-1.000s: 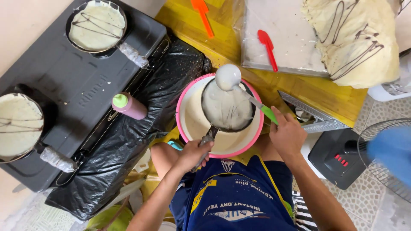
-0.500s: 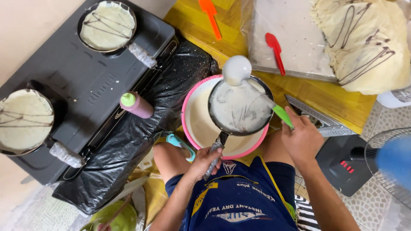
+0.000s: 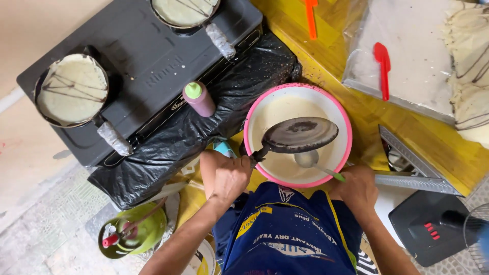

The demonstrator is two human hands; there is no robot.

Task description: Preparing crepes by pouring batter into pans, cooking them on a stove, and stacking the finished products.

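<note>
My left hand [image 3: 230,178] grips the handle of a small black frying pan [image 3: 300,134], held tilted above a pink-rimmed bowl [image 3: 347,127] of pale batter. The pan's dark surface is nearly bare, with a dark patch in its middle. My right hand [image 3: 358,189] holds a green-handled ladle [image 3: 315,162] whose metal scoop rests low in the bowl under the pan's edge.
A black two-burner stove [image 3: 153,56] carries two pans with pale crepes streaked with dark lines [image 3: 71,89] [image 3: 184,10]. A purple squeeze bottle [image 3: 199,99] stands on black plastic sheeting. Red spatula [image 3: 382,66], orange spatula [image 3: 310,18] and finished crepes [image 3: 471,76] lie at the right. A fan [image 3: 476,231] is at the lower right.
The batter that covered the held pan has gone back into the bowl, leaving the pan dark. The ladle dropped from above the pan's far edge down into the bowl.
</note>
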